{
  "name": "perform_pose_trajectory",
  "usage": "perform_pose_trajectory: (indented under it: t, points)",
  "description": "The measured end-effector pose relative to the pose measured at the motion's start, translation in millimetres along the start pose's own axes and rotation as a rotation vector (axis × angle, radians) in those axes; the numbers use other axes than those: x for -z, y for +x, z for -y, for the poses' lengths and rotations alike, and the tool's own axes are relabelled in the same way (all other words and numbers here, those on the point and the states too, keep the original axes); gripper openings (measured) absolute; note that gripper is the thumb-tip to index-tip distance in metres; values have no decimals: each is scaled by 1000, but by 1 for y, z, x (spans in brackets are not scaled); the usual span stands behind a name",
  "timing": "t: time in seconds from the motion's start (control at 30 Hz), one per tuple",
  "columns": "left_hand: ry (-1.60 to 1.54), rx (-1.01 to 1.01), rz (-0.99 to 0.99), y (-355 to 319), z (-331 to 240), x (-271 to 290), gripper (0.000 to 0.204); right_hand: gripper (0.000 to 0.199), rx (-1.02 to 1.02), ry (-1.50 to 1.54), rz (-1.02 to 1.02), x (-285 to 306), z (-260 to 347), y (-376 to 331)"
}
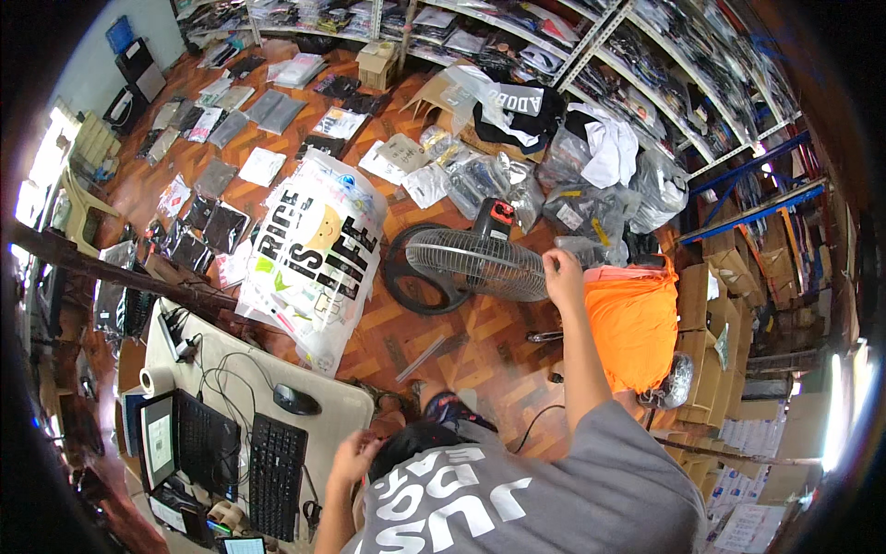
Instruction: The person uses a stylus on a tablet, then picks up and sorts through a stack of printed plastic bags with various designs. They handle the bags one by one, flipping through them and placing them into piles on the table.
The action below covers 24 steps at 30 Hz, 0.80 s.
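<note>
My right hand (561, 276) is raised at the right rim of a black standing fan's wire guard (475, 263), its fingers closed on the edge. The fan is tilted, with its round base (411, 277) on the floor and a red-and-black part (498, 214) at the back. My left hand (355, 456) is near my lap, beside a dark cloth (406, 443) and the desk's right edge. Its fingers look curled; whatever they hold, if anything, is hidden. An orange sack-like bundle (632, 323) lies right of my right forearm.
A desk (341, 397) at left carries a laptop (194, 443), keyboard (277, 475), mouse (296, 399) and tape roll (157, 379). A big printed white bag (318, 245) stands behind it. Bagged garments (274, 112) cover the floor; shelves (591, 46) line the back right. Cardboard boxes (729, 332) stand at right.
</note>
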<state>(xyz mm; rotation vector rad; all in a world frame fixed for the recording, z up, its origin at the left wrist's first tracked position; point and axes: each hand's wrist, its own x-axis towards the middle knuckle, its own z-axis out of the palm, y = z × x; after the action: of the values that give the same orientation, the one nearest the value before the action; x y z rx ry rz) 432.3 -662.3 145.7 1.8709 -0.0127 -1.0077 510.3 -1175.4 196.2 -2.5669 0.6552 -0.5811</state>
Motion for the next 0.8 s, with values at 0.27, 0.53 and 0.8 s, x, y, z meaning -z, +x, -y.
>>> perform_pose_trajectory:
  t: [0.27, 0.53, 0.8]
  points:
    - [-357, -26, -312, 60, 4, 40, 22, 22, -107, -336, 403, -122, -70, 129]
    - [-510, 275, -544, 64, 3, -41, 23, 34, -113, -316, 574, -202, -104, 176]
    - [-462, 226, -729, 127, -16, -24, 30, 30, 17, -185, 494, -216, -97, 203]
